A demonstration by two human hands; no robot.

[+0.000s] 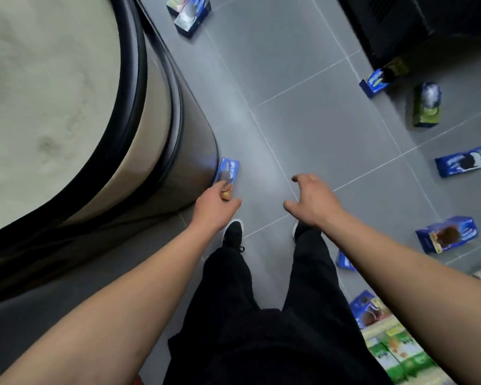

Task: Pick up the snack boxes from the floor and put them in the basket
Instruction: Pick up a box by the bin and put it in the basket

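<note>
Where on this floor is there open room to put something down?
Bare tiles run ahead of the feet, between the round ottoman and the scattered boxes on the right. It is crowded at lower right, where boxes sit packed together.

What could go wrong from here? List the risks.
The left hand pinches the blue box only at its near end, so it may slip. That box lies against the round seat's base, leaving fingers little room. Another blue box lies by the right leg and could be stepped on.
</note>
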